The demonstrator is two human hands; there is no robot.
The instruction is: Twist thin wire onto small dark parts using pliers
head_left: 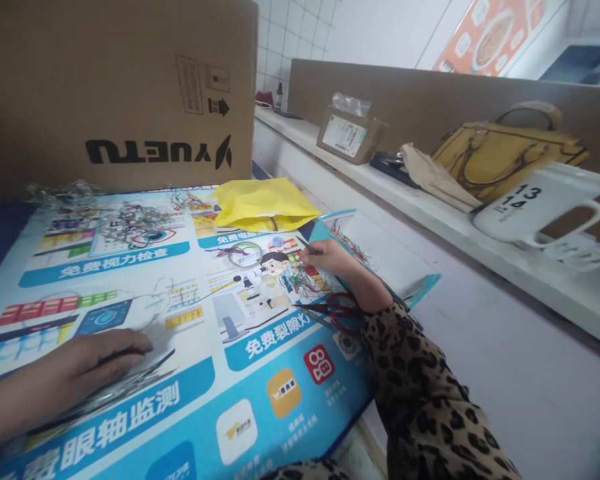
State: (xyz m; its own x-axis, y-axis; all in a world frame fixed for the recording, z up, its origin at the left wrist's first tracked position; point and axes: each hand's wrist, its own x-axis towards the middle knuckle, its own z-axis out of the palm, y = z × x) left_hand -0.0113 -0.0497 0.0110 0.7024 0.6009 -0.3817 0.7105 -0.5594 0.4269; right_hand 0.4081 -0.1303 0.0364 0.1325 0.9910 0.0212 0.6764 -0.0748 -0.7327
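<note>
My left hand (100, 357) lies low over a bundle of thin silvery strands (123, 387) on the printed sheet. Its fingers reach forward, with a gap at the thumb. A thin dark stick-like piece (310, 247) is pinched in my right hand (333, 259), beside the open tray; its exact kind is too small to tell. Below that hand is a tangle of red, green and white strands (305, 280). Scissors (343, 312) with red handles rest near my right wrist, partly hidden by it. A coiled ring of strand (245, 254) lies left of the tangle.
A blue-rimmed white tray (405, 257) holds coloured strands (350, 243). Behind the work stand a yellow bag (265, 203) and a large cardboard box (130, 87). More tangled strands (135, 223) lie at left. The right ledge bears a white mug (535, 207) and a yellow handbag (510, 150).
</note>
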